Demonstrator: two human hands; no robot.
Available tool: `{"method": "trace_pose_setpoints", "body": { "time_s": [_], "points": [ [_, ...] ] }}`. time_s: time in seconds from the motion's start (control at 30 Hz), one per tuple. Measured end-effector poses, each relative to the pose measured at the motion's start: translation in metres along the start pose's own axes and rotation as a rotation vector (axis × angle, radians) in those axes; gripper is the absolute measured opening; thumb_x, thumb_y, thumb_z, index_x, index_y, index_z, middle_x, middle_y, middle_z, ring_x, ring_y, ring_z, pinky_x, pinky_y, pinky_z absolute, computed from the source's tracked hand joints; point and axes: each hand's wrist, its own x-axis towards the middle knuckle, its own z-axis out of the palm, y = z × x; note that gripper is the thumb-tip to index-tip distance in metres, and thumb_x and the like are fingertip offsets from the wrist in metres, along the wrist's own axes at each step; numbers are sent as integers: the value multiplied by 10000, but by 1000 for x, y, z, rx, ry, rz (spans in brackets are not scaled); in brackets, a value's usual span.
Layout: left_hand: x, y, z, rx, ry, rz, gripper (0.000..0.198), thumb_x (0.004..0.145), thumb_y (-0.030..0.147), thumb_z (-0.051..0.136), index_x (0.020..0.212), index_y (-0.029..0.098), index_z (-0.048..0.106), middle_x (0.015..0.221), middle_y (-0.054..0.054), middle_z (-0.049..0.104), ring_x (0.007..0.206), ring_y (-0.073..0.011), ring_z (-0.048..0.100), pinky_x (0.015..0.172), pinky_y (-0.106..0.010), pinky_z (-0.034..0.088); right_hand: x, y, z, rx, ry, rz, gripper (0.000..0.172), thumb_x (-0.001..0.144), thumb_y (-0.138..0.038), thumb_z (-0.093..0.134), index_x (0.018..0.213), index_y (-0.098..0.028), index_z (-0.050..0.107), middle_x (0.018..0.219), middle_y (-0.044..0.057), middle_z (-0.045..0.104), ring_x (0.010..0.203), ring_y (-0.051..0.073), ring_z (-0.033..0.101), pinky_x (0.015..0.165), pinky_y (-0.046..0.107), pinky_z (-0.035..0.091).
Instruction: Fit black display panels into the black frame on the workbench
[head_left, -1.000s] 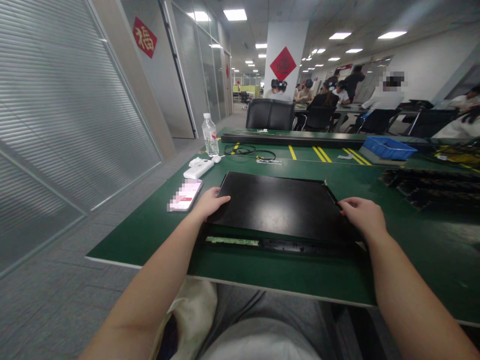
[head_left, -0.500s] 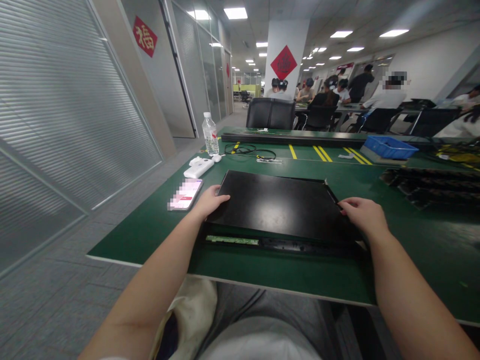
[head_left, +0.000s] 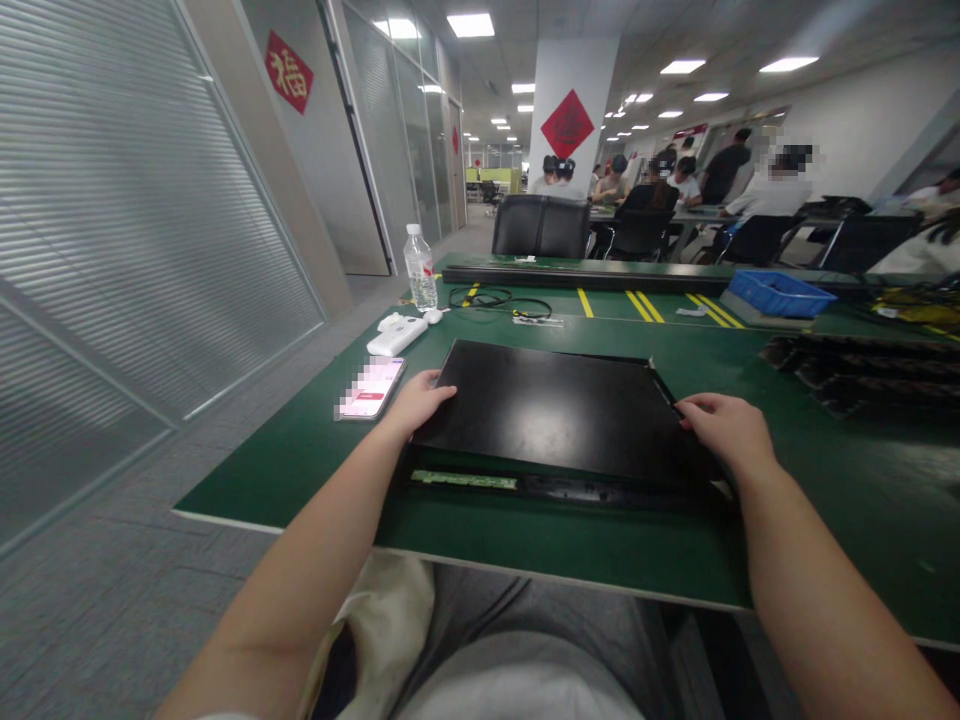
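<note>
A flat black panel (head_left: pixel 559 408) lies on the green table (head_left: pixel 285 450) in front of me, with a narrow green circuit strip (head_left: pixel 463 480) showing along its near edge. My left hand (head_left: pixel 417 402) grips the panel's left edge, fingers curled over it. My right hand (head_left: pixel 726 430) holds the right edge the same way, fingers bent onto the rim.
A phone (head_left: pixel 370 388) with a lit screen lies just left of my left hand. Behind it are a white device (head_left: pixel 396 336), a water bottle (head_left: pixel 421 268) and a black cable (head_left: pixel 501 301). A blue tray (head_left: pixel 780 295) and black trays (head_left: pixel 862 375) sit at the right. People sit at far tables.
</note>
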Motion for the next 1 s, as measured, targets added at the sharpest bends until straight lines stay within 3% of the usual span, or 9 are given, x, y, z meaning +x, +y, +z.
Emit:
{"method": "trace_pose_setpoints", "body": {
  "time_s": [0.43, 0.7, 1.0],
  "points": [
    [6, -9, 2, 35, 22, 13, 494, 875, 193, 718, 1359, 126, 645, 901, -66, 810, 825, -255, 790, 725, -296, 574, 0, 0, 0, 59, -4, -2, 280, 782, -414, 588, 856, -252, 804, 805, 72, 782, 682, 260, 672, 653, 375, 471],
    [7, -11, -1, 70, 16, 19, 450, 899, 220, 712, 1334, 140, 632, 744, -11, 734, 651, -217, 733, 622, -276, 527, 0, 1, 1, 107, -15, 30, 282, 783, -415, 594, 863, -241, 801, 759, 70, 770, 694, 265, 688, 678, 377, 496],
    [0, -3, 1, 36, 50, 10, 367, 867, 181, 724, 1227, 149, 660, 708, 9, 707, 659, -214, 734, 636, -276, 549, -1, -2, 0, 85, -36, 38, 270, 792, -387, 587, 880, -250, 803, 778, 51, 779, 681, 255, 684, 710, 384, 486]
  ]
}}
